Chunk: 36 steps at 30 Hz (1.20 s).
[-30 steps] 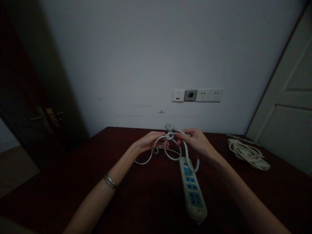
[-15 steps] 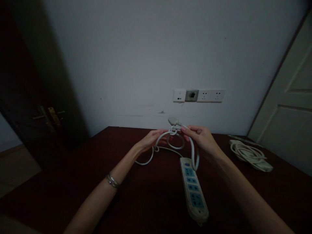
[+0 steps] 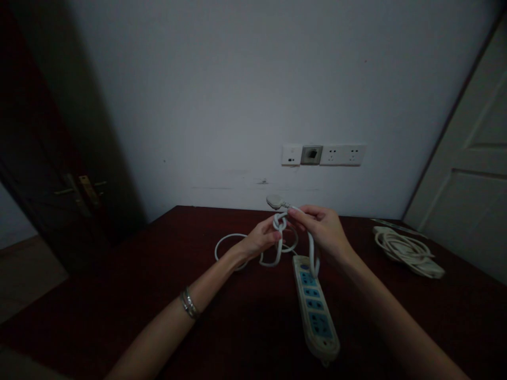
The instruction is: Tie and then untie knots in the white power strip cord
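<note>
A white power cord point(image 3: 280, 222) with a loose knot in it is held up between my hands. My left hand point(image 3: 261, 238) pinches the cord just below the knot, thumb in front. With thumb and fingers, my right hand point(image 3: 319, 221) grips the cord to the right of the knot, close behind the plug point(image 3: 274, 201), which sticks out to the left. From the right hand a loop of cord hangs down over the top end of a power strip point(image 3: 315, 306) with blue sockets. More cord lies in loops on the table behind my left hand.
A second white power strip with its cord coiled on it point(image 3: 407, 253) lies at the right on the dark red table point(image 3: 222, 327). Wall sockets point(image 3: 343, 155) sit above the table's back edge. Doors stand at the left and right.
My left hand has moved right and turned, its thumb now on the cord below the knot. The knot and plug have shifted slightly, and the loops at left lie differently.
</note>
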### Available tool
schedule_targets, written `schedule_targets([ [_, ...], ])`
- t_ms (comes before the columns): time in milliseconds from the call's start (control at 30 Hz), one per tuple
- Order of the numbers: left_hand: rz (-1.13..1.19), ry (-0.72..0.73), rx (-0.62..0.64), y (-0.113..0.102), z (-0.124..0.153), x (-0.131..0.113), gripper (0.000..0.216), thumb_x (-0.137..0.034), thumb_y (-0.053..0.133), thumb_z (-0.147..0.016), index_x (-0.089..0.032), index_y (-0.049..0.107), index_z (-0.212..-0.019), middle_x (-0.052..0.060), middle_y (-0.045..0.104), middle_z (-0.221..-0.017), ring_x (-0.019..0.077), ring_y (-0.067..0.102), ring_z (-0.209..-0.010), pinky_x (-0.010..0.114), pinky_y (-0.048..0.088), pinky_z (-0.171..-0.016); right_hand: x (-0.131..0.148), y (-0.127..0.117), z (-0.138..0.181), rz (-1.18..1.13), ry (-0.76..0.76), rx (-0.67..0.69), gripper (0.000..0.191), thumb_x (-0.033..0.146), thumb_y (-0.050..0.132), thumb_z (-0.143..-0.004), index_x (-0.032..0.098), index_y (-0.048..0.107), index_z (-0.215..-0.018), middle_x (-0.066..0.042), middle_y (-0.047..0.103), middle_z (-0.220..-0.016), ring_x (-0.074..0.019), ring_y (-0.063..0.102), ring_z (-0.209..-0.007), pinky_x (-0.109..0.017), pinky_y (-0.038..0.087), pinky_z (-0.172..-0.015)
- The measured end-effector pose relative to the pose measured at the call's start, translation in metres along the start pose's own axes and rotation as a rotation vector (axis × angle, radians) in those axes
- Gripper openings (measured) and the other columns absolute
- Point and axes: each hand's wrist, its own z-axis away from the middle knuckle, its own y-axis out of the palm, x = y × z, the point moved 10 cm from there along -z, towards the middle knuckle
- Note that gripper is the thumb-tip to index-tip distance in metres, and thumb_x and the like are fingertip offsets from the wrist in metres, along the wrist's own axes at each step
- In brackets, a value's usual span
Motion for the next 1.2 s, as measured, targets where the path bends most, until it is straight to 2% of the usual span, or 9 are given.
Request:
schedule_targets([
  [133, -0.154, 0.058, -0.051, -0.005, 0.000, -0.003, 0.058, -0.040, 0.075, -0.061, -0.016, 0.055, -0.110, 0.008, 0.059, -0.097, 0.0192, 0.056, -0.087, 0.032, 0.042, -0.079, -0.005, 0.001, -0.001, 0.051, -0.021, -0.015, 0.032, 0.045, 0.065, -0.068, 0.015, 0.059, -0.058, 0.002, 0.050, -0.048, -0.0093, 0.045, -0.045, -0.022, 0.034, -0.045],
  [367, -0.496, 0.200, -0.244, -0.013, 0.004, -0.027, 0.048, -0.032, 0.070, -0.068, -0.015, 0.053, -0.110, 0.006, 0.058, -0.096, 0.0180, 0.054, -0.087, 0.032, 0.042, -0.082, -0.008, -0.006, -0.003, 0.126, -0.069, -0.058, 0.034, 0.047, 0.062, -0.069, 0.015, 0.059, -0.056, 0.002, 0.049, -0.047, -0.0092, 0.043, -0.045, -0.022, 0.031, -0.045],
  [500, -0.422, 0.169, -0.246, -0.010, 0.007, -0.029, 0.049, -0.030, 0.069, -0.070, -0.018, 0.047, -0.112, 0.005, 0.059, -0.091, 0.0167, 0.057, -0.082, 0.030, 0.045, -0.076, -0.007, -0.008, -0.003, 0.124, -0.076, -0.074, 0.035, 0.047, 0.061, -0.070, 0.016, 0.058, -0.056, 0.002, 0.048, -0.048, -0.0093, 0.042, -0.045, -0.022, 0.030, -0.045],
  [633, -0.316, 0.139, -0.246, -0.010, 0.007, -0.030, 0.061, -0.030, 0.070, -0.069, -0.020, 0.039, -0.120, 0.006, 0.061, -0.091, 0.0146, 0.060, -0.068, 0.026, 0.047, -0.058, -0.003, -0.009, -0.001, 0.099, -0.077, -0.100, 0.035, 0.045, 0.063, -0.070, 0.016, 0.054, -0.052, 0.003, 0.046, -0.046, -0.0088, 0.040, -0.044, -0.022, 0.030, -0.045],
  [767, -0.270, 0.107, -0.237, -0.012, 0.006, -0.030, 0.064, -0.034, 0.071, -0.067, -0.019, 0.038, -0.121, 0.010, 0.063, -0.095, 0.0179, 0.063, -0.065, 0.025, 0.047, -0.050, 0.000, -0.009, 0.001, 0.070, -0.087, -0.116, 0.032, 0.044, 0.063, -0.071, 0.016, 0.057, -0.056, 0.002, 0.047, -0.047, -0.0090, 0.042, -0.045, -0.021, 0.031, -0.045],
  [900, -0.170, 0.067, -0.139, -0.009, 0.003, -0.025, 0.068, -0.040, 0.070, -0.068, -0.020, 0.037, -0.125, 0.012, 0.064, -0.099, 0.0211, 0.066, -0.066, 0.028, 0.049, -0.053, -0.004, -0.012, 0.002, 0.036, -0.069, -0.138, 0.031, 0.044, 0.063, -0.071, 0.016, 0.058, -0.059, 0.003, 0.047, -0.048, -0.0084, 0.040, -0.044, -0.021, 0.028, -0.043],
  [1000, -0.102, 0.036, -0.086, -0.010, 0.001, -0.021, 0.064, -0.047, 0.066, -0.070, -0.018, 0.044, -0.122, 0.015, 0.064, -0.101, 0.0228, 0.066, -0.075, 0.031, 0.051, -0.060, -0.006, -0.016, 0.001, 0.016, -0.071, -0.167, 0.032, 0.044, 0.063, -0.071, 0.016, 0.056, -0.058, 0.003, 0.047, -0.048, -0.0078, 0.039, -0.043, -0.021, 0.027, -0.042],
  [1100, -0.090, 0.030, -0.163, -0.023, -0.001, -0.020, 0.057, -0.052, 0.062, -0.072, -0.013, 0.054, -0.113, 0.016, 0.064, -0.102, 0.0223, 0.065, -0.083, 0.034, 0.051, -0.070, -0.005, -0.020, 0.000, 0.013, -0.090, -0.198, 0.032, 0.044, 0.064, -0.070, 0.016, 0.056, -0.057, 0.004, 0.046, -0.048, -0.0072, 0.038, -0.042, -0.021, 0.026, -0.041],
  [1200, -0.231, 0.075, -0.286, -0.039, 0.000, -0.031, 0.047, -0.047, 0.065, -0.071, -0.012, 0.062, -0.102, 0.014, 0.065, -0.103, 0.0210, 0.062, -0.090, 0.034, 0.048, -0.079, -0.007, -0.025, 0.000, -0.013, -0.078, -0.234, 0.034, 0.045, 0.066, -0.068, 0.015, 0.056, -0.057, 0.004, 0.046, -0.047, -0.0065, 0.037, -0.041, -0.020, 0.024, -0.040],
])
